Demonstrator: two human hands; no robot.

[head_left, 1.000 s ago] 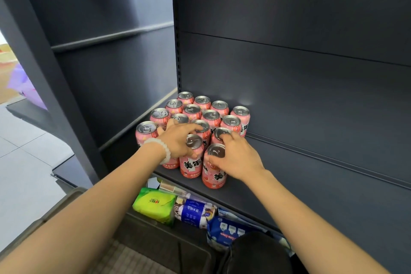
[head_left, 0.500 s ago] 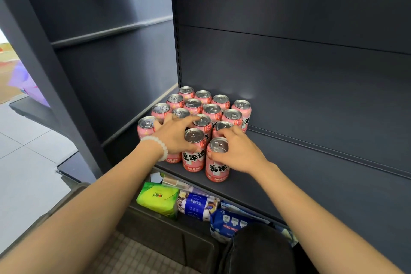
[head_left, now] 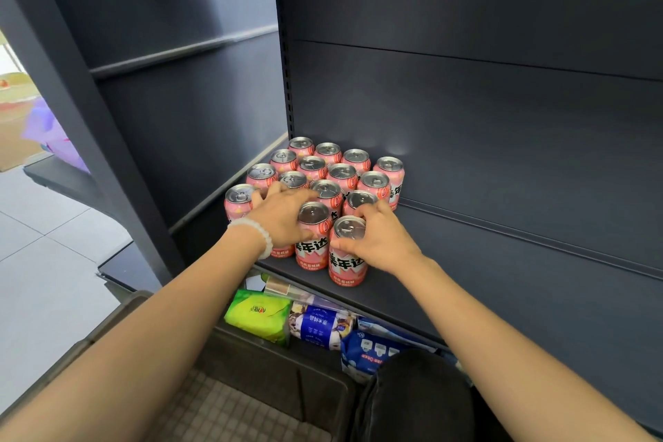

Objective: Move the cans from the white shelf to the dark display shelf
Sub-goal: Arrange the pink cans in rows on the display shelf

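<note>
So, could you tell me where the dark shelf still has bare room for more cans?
The dark shelf is bare to the right of the pink cans, out to the picture's edge. The left back corner is packed, and both the left hand and the right hand crowd the front cans.

We stood in a shop aisle.
Dark display shelving (head_left: 502, 262) held rows of pink cans (head_left: 344, 169); packaged goods (head_left: 315, 326) lay below.
</note>
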